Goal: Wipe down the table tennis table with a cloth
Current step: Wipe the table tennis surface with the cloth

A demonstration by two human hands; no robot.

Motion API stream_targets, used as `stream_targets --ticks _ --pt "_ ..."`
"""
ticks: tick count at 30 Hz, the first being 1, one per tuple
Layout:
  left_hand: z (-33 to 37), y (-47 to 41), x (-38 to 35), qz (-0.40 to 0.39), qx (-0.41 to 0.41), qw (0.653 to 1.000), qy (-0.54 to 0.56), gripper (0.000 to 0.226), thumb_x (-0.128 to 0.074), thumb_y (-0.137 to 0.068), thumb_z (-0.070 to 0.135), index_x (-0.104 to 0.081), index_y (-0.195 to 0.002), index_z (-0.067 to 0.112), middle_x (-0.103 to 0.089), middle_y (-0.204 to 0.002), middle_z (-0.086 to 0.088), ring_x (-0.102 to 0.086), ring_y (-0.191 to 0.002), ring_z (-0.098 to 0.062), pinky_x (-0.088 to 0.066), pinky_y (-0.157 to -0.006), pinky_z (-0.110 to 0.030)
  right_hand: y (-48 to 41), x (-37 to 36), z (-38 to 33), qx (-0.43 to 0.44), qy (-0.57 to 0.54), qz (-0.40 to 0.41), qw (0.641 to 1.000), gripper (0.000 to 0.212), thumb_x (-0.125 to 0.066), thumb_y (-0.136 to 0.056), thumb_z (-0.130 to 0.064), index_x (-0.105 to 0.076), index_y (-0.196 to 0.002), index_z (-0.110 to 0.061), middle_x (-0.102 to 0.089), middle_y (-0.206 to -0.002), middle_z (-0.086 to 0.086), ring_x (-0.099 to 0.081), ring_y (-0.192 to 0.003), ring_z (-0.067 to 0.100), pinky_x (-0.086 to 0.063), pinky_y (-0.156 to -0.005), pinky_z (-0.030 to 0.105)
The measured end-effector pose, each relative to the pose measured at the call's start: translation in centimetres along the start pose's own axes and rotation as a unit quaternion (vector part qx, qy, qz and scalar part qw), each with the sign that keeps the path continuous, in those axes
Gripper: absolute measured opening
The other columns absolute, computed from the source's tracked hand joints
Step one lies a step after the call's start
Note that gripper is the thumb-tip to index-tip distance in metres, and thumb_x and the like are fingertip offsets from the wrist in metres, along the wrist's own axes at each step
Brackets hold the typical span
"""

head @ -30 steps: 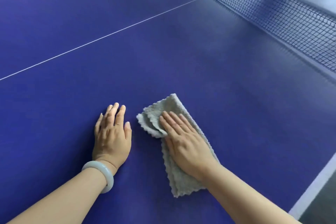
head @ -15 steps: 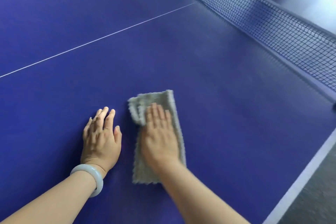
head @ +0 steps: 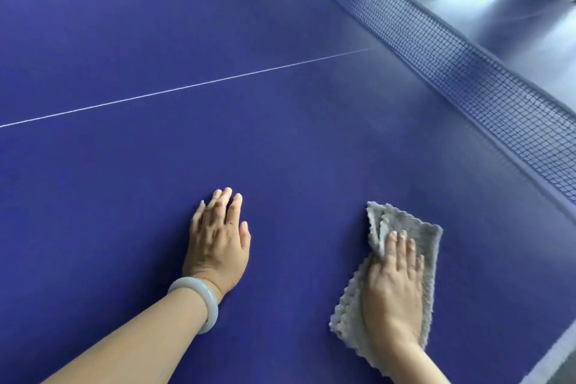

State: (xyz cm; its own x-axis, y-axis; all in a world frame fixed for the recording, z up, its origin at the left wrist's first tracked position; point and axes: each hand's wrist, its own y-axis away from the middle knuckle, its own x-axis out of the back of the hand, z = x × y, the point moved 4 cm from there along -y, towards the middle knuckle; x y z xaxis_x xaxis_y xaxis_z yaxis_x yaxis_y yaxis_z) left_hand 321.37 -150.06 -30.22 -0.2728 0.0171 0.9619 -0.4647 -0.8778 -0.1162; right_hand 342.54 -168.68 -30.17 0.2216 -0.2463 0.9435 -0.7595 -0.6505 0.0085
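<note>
Cloth (head: 427,234): grey, soft, light, folded, likely bunches; my right hand (head: 393,284) presses it flat-fingered, left hand (head: 218,243) spread on table (head: 280,140).

No writing, label, brand, number or sign can be read anywhere in view. The blue surface (head: 280,150) shows only plain white lines. The grey cloth (head: 419,227) under the right hand (head: 392,290) shows no legible tag, and neither does the net (head: 467,97) beyond that hand.
</note>
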Motion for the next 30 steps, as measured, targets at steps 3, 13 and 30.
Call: stream_targets --ticks 3,13,30 --pt "-0.1 -0.1 0.0 -0.008 0.000 1.000 -0.005 0.051 -0.052 -0.094 0.021 -0.047 -0.143 0.006 -0.042 -0.151 -0.012 -0.036 -0.142 -0.028 -0.026 -0.118 -0.048 3.2 -2.8 -8.8 0.240 0.025 -0.070 0.968 0.059 -0.034 -0.090 -0.017 -0.043 -0.148 -0.007 -0.037 -0.156 0.006 -0.027 -0.148 0.022 -0.014 -0.117 0.036" --pt "-0.6 0.3 0.4 0.029 0.068 0.994 0.076 0.059 -0.030 -0.096 0.031 -0.038 -0.146 0.001 -0.041 -0.149 -0.012 -0.037 -0.141 -0.024 -0.026 -0.115 -0.035 -16.1 -6.6 -19.2 0.383 0.015 -0.126 0.915 0.053 -0.020 -0.108 -0.030 -0.013 -0.159 -0.019 -0.006 -0.167 -0.004 0.003 -0.153 0.010 0.008 -0.123 0.029" --pt "3.4 -15.9 -3.1 -0.029 0.121 0.991 -0.050 0.058 -0.020 -0.104 0.037 -0.007 -0.157 0.018 0.002 -0.165 -0.001 0.004 -0.152 -0.020 0.001 -0.122 -0.043 -23.4 -3.9 -11.5 0.335 -0.012 -0.101 0.936 0.052 -0.019 -0.106 -0.036 -0.021 -0.157 -0.029 -0.009 -0.163 -0.016 0.009 -0.147 -0.004 0.010 -0.121 0.020"
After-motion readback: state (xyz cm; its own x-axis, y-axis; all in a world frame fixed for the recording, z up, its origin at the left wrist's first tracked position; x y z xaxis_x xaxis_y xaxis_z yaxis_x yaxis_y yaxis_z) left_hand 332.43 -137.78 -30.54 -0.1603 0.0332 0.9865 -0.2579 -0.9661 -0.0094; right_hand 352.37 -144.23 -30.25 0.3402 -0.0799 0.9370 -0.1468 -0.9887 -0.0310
